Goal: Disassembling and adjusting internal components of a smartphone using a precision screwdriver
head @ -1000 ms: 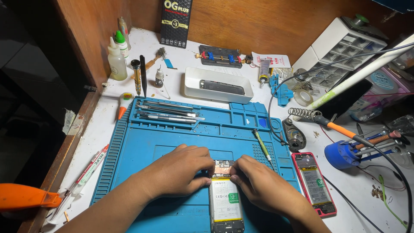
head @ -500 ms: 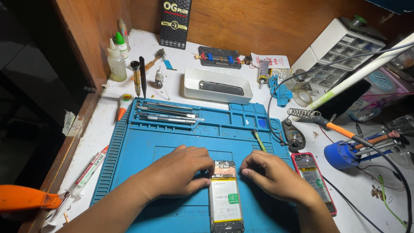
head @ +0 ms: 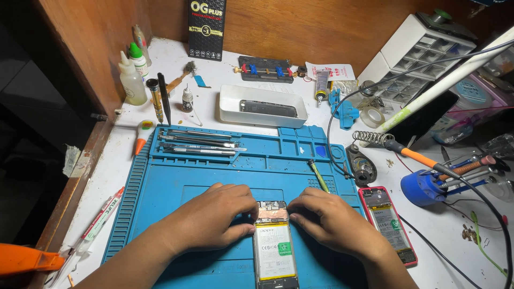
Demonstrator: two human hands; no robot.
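Far left, at 8 o'clock on the bench: an orange tool handle [head: 24, 260] pokes in from the edge, with a white syringe-style tube [head: 101, 217] lying just beside the blue silicone work mat [head: 176, 182]. At 11 o'clock stand two squeeze bottles [head: 132, 75]; a row of tweezers and metal tools [head: 198, 144] fills the mat's top tray.

Left hand [head: 211, 219]: palm down on the mat, fingers curled, thumb and fingertips pressed against the left edge of the opened smartphone [head: 274, 243]. Phone lies back-off at 6 o'clock on the mat, battery with a green label showing, upper board exposed.

Right hand [head: 332, 219]: palm down, fingertips touching the phone's top right corner. Whether they pinch anything small, cannot tell.

At 12 o'clock, a white tray [head: 262, 107] holding a dark phone part. Right of the mat, a second phone in a red frame [head: 386, 225], well apart from the hands. At 3 o'clock, an orange-handled soldering iron [head: 417, 156] rests in its coil stand beside a blue tool holder [head: 423, 187].
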